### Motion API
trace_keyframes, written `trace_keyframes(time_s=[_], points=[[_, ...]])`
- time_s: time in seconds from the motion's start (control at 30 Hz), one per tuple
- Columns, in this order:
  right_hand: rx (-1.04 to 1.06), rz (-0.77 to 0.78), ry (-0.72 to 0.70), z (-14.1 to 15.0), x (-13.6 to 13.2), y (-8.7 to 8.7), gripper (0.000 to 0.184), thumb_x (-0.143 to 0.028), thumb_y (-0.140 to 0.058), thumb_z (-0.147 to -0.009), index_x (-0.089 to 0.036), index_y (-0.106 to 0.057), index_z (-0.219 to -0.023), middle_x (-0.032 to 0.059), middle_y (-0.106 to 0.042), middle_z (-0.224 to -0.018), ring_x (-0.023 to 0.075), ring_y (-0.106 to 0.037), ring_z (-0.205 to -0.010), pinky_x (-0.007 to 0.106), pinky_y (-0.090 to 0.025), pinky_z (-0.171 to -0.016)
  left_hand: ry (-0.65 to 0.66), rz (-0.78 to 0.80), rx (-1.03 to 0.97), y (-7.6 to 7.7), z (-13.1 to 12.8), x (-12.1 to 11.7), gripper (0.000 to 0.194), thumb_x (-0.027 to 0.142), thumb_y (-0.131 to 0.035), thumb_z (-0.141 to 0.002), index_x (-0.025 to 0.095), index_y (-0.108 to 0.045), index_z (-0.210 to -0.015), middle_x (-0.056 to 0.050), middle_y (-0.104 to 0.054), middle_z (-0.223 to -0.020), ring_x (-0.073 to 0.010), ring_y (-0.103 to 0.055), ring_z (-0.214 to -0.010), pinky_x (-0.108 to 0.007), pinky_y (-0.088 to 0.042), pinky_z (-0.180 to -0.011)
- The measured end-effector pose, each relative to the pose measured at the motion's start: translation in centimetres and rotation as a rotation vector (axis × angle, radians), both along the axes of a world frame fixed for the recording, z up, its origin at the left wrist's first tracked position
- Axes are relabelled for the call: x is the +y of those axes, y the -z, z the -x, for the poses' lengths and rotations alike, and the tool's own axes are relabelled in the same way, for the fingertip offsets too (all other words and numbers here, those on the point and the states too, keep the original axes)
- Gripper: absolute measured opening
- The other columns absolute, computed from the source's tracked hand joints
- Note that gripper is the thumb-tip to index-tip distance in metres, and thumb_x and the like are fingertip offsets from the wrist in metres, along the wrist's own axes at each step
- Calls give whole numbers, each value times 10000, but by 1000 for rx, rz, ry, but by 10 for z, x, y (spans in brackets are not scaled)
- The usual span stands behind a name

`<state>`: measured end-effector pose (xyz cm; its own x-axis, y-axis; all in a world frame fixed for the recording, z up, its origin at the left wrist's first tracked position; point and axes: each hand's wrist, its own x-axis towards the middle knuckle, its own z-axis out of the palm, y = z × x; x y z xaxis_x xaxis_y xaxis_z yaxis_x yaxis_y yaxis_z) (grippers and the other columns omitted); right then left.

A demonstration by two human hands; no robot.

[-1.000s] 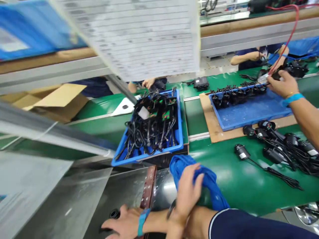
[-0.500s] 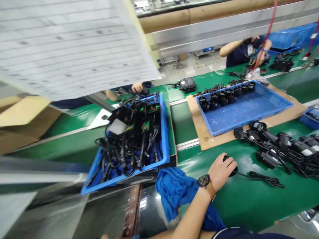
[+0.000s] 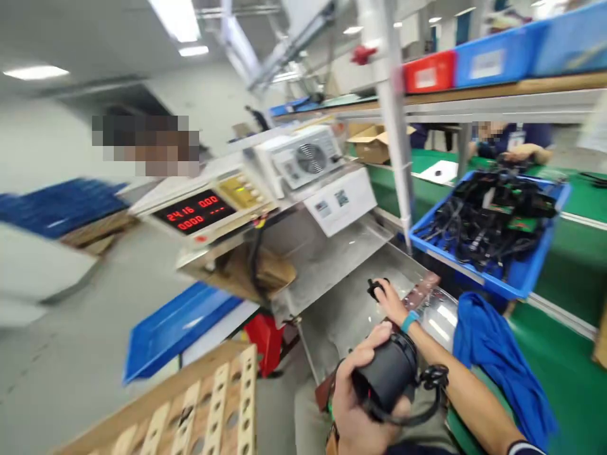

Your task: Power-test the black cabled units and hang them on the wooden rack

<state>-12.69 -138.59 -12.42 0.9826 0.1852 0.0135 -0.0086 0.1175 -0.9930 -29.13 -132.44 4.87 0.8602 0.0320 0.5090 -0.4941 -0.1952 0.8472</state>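
My left hand (image 3: 353, 392), with a watch strap at its wrist, is wrapped round a black cylindrical housing (image 3: 391, 373). The housing's open end faces down and left, and a coiled black cable (image 3: 434, 379) hangs at its right side. Further forward, my right hand (image 3: 389, 300), wearing a teal wristband, is closed on a small black part (image 3: 377, 288) whose kind I cannot make out. That hand is over a grey metal work surface (image 3: 351, 309), near a brown strip with rivets (image 3: 422, 291).
A power supply with a red display (image 3: 194, 212) stands at left centre. A blue tray of black cabled parts (image 3: 540, 278) is at right, with a blue cloth (image 3: 497, 366) before it. A wooden rack with holes (image 3: 218, 404) sits lower left. A person's arm (image 3: 528, 151) shows behind the tray.
The view has swung left. My left hand has lifted the black cylindrical housing off the green table with its cable. My right hand, barely visible before, is now in view holding a small black part.
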Motion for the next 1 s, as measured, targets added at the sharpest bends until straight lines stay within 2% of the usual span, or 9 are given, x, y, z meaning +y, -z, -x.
trace_keyframes(time_s=[0.07, 0.13, 0.23, 0.33, 0.53, 0.67, 0.8, 0.93, 1.0], points=[[112, -136, -105, -10, 15, 8, 578, -672, -518, -885, -224, -538, -1251, 98, -560, -1227, 256, -586, -1004, 372, -524, -775, -162, 0, 66, 16, -9, 28, 520, 385, -747, -789, 282, -481, -1224, -121, -630, -1270, -305, -603, -1202, -517, -497, -1023], [237, -302, -224, -12, 28, 7, 627, -715, -564, -830, -225, -552, -1221, 91, -594, -1171, 250, -601, -972, 357, -521, -757, -281, -4, 138, 39, -23, 50, 506, 325, -751, -783, 245, -495, -1212, -131, -615, -1288, -286, -596, -1208, -483, -473, -1052], [342, -411, -344, -4, 42, -9, 607, -711, -610, -817, -218, -595, -1170, 78, -619, -1146, 233, -586, -1036, 335, -501, -841, -411, -5, 204, 75, -50, 73, 513, 305, -748, -772, 214, -520, -1222, -133, -590, -1317, -279, -568, -1238, -470, -433, -1088], [391, -405, -395, 6, 53, -30, 613, -719, -626, -810, -227, -609, -1175, 69, -623, -1158, 239, -585, -1070, 347, -493, -891, -500, -42, 243, 97, -72, 88, 532, 274, -734, -765, 208, -534, -1253, -124, -587, -1324, -283, -539, -1271, -483, -408, -1107], [268, -336, -400, 11, 65, -47, 575, -649, -681, -823, -229, -575, -1202, 58, -605, -1150, 246, -577, -1097, 362, -488, -917, -523, -103, 227, 118, -87, 102, 517, 278, -690, -777, 258, -557, -1276, -90, -587, -1357, -299, -486, -1336, -473, -416, -1112], [207, -256, -369, 8, 73, -46, 663, -516, -867, -669, -202, -566, -1169, 39, -614, -1055, 232, -582, -1028, 359, -465, -940, -523, -129, 212, 134, -93, 110, 562, 239, -654, -761, 299, -551, -1310, -64, -585, -1369, -303, -495, -1328, -472, -395, -1135], [365, -299, -244, 8, 84, -44, 706, -377, -943, -508, -174, -576, -1076, 15, -626, -916, 208, -604, -867, 348, -498, -850, -503, -111, 282, 139, -96, 113, 582, 255, -615, -784, 324, -516, -1353, -46, -525, -1439, -289, -445, -1371, -466, -342, -1172], [572, -448, -292, 5, 83, -45, 763, -374, -951, -460, -178, -551, -1080, 24, -637, -867, 217, -622, -707, 391, -552, -679, -493, 53, 384, 153, -86, 106, 783, 424, -625, -825, 223, -283, -1500, -126, -254, -1599, -301, -281, -1462, -469, -262, -1201], [628, -541, -367, 0, 81, -46, 756, -349, -953, -484, -173, -548, -1097, 47, -648, -899, 234, -646, -746, 389, -566, -680, -479, 215, 478, 168, -75, 98, 875, 575, -624, -803, 177, -257, -1490, -182, -282, -1572, -326, -326, -1437, -469, -317, -1170]])
